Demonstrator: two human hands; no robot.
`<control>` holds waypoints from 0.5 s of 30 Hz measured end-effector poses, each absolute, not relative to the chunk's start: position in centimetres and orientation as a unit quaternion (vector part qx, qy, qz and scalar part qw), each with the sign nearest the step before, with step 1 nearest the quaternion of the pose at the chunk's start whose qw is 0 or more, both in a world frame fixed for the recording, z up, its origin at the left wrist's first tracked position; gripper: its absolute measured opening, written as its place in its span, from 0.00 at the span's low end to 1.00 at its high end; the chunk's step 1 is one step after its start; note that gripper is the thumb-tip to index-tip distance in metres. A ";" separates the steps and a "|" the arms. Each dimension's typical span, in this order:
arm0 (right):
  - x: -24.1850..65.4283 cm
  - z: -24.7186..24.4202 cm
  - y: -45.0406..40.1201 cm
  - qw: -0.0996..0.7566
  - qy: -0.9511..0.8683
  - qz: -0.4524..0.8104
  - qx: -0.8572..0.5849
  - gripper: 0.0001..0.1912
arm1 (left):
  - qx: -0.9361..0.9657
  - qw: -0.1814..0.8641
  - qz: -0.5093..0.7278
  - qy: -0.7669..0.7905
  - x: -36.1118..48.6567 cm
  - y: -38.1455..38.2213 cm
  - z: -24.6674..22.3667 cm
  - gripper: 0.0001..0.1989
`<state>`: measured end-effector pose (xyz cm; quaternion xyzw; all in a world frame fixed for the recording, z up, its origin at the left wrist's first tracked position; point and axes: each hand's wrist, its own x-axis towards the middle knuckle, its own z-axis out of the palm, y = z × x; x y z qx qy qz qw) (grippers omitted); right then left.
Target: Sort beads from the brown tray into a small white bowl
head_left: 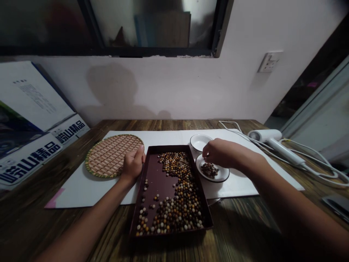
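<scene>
A dark maroon tray (160,182) holds many small round beads (180,211) in brown, orange and cream, mostly along its right side and near end. My left hand (133,163) is closed beside the tray's left edge, thumb up; what it holds, if anything, is hidden. Over a white dish (225,176) to the right of the tray, my right hand (218,152) has its fingers pinched together, and I cannot make out what is between them. Small brown pieces (209,170) lie in that dish. Behind it stands a second white dish (200,142).
A round woven mat (113,154) lies at the left on a white sheet (81,189). Boxes with printed lettering (35,160) stand at the far left. A white hair dryer (283,149) and its cable lie at the right on the wooden table (234,233).
</scene>
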<state>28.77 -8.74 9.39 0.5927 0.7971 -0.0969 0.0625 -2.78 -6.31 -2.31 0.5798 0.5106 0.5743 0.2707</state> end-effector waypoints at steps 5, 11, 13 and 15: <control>26.1 10.1 -11.1 0.037 0.840 -0.159 0.518 0.12 | 0.584 0.266 0.572 0.511 -2.7 -6.4 -2.2 0.27; 22.8 8.6 -13.6 0.032 0.911 -0.173 0.372 0.26 | 0.584 0.262 0.572 0.513 -2.6 -6.5 -2.1 0.28; 22.3 7.9 -14.0 0.039 0.918 -0.187 0.349 0.29 | 0.583 0.269 0.572 0.511 -2.7 -6.4 -2.2 0.27; 21.9 7.5 -14.3 0.068 0.913 -0.201 0.349 0.29 | 0.579 0.273 0.572 0.513 -2.7 -6.4 -2.3 0.27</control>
